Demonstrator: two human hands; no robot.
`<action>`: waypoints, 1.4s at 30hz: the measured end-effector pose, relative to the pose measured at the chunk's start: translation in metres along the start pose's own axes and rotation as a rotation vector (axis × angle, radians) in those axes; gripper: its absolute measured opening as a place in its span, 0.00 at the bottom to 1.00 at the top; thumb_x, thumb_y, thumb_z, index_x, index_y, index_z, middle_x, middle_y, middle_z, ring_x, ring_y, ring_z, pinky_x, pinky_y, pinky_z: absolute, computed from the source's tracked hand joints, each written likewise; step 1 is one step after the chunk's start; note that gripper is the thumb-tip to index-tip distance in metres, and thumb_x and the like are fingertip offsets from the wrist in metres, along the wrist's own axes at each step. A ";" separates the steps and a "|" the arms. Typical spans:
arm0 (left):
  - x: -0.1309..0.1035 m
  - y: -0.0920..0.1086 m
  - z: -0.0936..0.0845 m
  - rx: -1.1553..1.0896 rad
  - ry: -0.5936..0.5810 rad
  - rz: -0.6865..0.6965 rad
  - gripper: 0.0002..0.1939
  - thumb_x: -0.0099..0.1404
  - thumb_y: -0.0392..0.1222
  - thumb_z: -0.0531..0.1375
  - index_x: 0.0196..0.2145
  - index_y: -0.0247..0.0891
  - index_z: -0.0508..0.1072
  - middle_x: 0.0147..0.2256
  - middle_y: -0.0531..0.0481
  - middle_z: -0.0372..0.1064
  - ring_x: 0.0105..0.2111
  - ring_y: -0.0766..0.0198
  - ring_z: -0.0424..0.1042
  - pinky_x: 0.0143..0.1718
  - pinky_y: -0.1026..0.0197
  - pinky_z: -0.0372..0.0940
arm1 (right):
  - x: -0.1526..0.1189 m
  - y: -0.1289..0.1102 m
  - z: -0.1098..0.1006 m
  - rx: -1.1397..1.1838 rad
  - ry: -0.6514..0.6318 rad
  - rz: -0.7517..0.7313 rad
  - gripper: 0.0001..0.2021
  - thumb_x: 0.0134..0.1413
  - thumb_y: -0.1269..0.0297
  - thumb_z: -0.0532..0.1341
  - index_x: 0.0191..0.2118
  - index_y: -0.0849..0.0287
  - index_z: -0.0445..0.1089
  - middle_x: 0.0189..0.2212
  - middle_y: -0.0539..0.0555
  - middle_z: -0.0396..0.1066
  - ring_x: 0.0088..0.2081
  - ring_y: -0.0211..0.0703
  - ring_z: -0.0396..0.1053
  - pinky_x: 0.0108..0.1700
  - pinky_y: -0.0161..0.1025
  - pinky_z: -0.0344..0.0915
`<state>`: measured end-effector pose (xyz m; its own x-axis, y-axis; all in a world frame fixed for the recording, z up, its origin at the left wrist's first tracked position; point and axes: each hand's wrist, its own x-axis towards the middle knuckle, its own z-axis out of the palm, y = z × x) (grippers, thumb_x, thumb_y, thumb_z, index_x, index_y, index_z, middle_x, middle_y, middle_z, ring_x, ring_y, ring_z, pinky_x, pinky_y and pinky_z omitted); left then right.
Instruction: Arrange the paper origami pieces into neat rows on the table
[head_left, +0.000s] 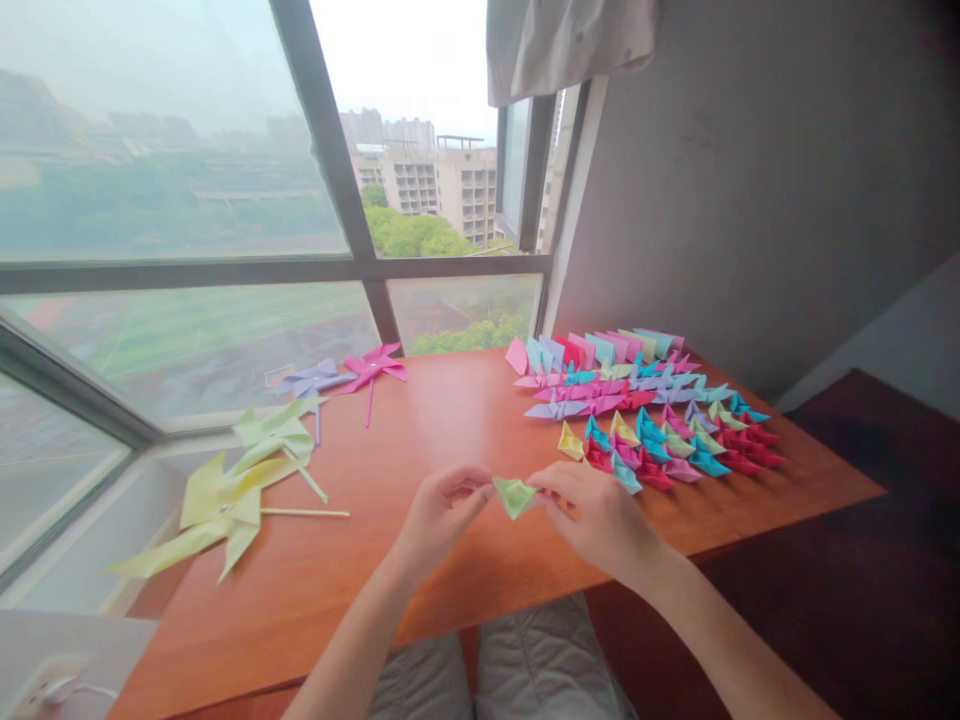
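Note:
A small light-green folded paper piece (514, 498), shaped like a little boat, is held up over the front part of the table. My left hand (448, 512) pinches its left corner between thumb and fingertips. On the opposite corner, my right hand (592, 508) has a similar pinch, fingers bent. Just beyond my right hand stand rows of folded paper boats (675, 440) in red, blue, yellow, green and pink. Behind those lie several paper cranes (592, 395) in pink, purple and blue.
The wooden table (450, 420) meets a window at the back. Paper pinwheels on sticks lie along its left side: yellow (225, 505), green (274, 437), purple (311, 378), magenta (373, 368). Colourful upright folded papers (600, 347) line the back right. A wall socket (52, 690) is at lower left.

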<state>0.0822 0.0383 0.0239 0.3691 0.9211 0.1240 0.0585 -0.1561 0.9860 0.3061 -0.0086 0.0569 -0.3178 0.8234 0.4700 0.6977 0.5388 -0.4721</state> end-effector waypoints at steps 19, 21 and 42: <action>0.031 -0.006 -0.039 0.341 -0.003 -0.004 0.14 0.62 0.50 0.60 0.39 0.39 0.78 0.37 0.46 0.80 0.37 0.55 0.78 0.40 0.58 0.72 | -0.127 0.174 -0.163 -0.627 0.525 0.539 0.08 0.57 0.61 0.60 0.40 0.54 0.74 0.37 0.58 0.77 0.32 0.45 0.75 0.39 0.41 0.68; 0.031 -0.015 -0.047 0.367 0.016 -0.022 0.14 0.62 0.50 0.60 0.38 0.39 0.78 0.36 0.46 0.80 0.37 0.55 0.78 0.40 0.57 0.72 | -0.150 0.203 -0.187 -0.689 0.531 0.713 0.09 0.55 0.64 0.60 0.41 0.54 0.74 0.36 0.61 0.77 0.33 0.47 0.75 0.38 0.41 0.67; 0.032 -0.028 -0.051 0.390 0.045 -0.062 0.12 0.61 0.48 0.59 0.35 0.39 0.77 0.33 0.48 0.79 0.36 0.55 0.78 0.42 0.55 0.71 | -0.181 0.279 -0.181 -0.552 0.430 0.880 0.06 0.48 0.63 0.61 0.33 0.52 0.74 0.34 0.60 0.78 0.33 0.50 0.76 0.31 0.42 0.64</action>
<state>0.0446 0.0902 0.0057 0.3136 0.9463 0.0784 0.4302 -0.2152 0.8767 0.6746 -0.0400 -0.0245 0.5992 0.6908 0.4045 0.7925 -0.4402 -0.4222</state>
